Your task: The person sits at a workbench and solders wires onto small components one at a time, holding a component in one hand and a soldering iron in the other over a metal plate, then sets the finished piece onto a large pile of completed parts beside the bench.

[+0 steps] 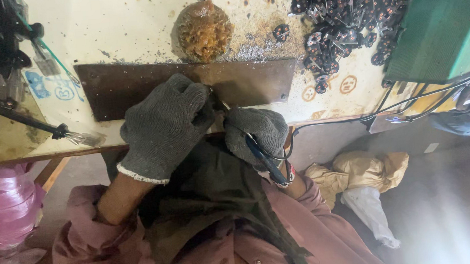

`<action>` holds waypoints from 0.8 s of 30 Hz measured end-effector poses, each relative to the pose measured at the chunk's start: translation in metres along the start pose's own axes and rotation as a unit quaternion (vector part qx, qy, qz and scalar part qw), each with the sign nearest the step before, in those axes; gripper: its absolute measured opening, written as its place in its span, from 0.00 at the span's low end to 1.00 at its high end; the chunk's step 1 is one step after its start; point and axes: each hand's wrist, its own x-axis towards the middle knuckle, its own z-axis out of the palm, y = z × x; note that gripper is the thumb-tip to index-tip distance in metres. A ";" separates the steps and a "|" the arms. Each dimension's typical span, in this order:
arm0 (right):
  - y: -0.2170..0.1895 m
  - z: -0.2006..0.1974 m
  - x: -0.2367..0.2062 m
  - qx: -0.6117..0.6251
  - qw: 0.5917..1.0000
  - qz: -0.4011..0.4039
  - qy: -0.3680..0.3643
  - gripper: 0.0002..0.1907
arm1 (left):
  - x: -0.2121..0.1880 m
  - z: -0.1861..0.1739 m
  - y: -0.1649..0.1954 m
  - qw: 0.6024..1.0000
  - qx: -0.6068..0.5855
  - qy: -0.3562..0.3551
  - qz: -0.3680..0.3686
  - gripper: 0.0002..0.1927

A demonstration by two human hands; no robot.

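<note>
Both my hands wear grey knit gloves and meet at the near edge of a brown metal plate (130, 84) on the workbench. My left hand (162, 126) is closed around something small that the glove hides. My right hand (257, 133) grips a soldering iron with a blue handle (265, 160), its tip pointing toward my left hand's fingers. The iron's black cord (357, 118) runs off to the right.
An amber resin lump (203, 29) sits behind the plate. A heap of small black round parts (343, 17) lies at the back right beside a green box (439, 26). A brush (79, 137) lies at left, pink plastic (0, 206) below it.
</note>
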 end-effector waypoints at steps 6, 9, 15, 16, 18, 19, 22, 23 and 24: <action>0.000 -0.002 0.003 -0.015 1.000 -0.008 -0.009 0.12 | 0.003 0.001 0.001 1.000 0.006 -0.019 -0.020 0.11; 0.001 -0.001 0.005 -0.027 1.000 -0.009 -0.013 0.12 | 0.004 0.000 0.001 0.999 0.012 -0.029 -0.029 0.10; 0.007 -0.006 -0.005 -0.031 0.999 -0.029 -0.014 0.14 | 0.002 0.000 0.001 0.999 0.011 -0.028 -0.030 0.10; 0.009 -0.006 -0.009 -0.048 0.998 -0.026 -0.011 0.14 | 0.002 0.001 0.001 0.999 0.013 -0.024 -0.031 0.09; 0.014 -0.007 -0.015 0.012 1.000 -0.014 -0.019 0.15 | 0.002 0.003 0.001 1.000 0.015 -0.012 -0.024 0.09; 0.016 -0.007 -0.018 0.043 0.999 -0.009 -0.026 0.15 | 0.002 0.003 0.001 1.000 0.016 -0.004 -0.018 0.09; 0.016 -0.010 -0.024 0.090 0.992 0.070 0.056 0.09 | 0.003 0.001 0.001 1.000 0.011 0.014 0.000 0.09; 0.012 -0.016 -0.027 0.019 0.995 0.089 0.046 0.11 | 0.001 -0.001 0.002 1.000 0.008 0.021 0.002 0.09; 0.010 -0.018 -0.029 -0.015 0.992 0.107 0.069 0.11 | 0.000 -0.003 0.003 1.000 0.012 0.021 -0.004 0.08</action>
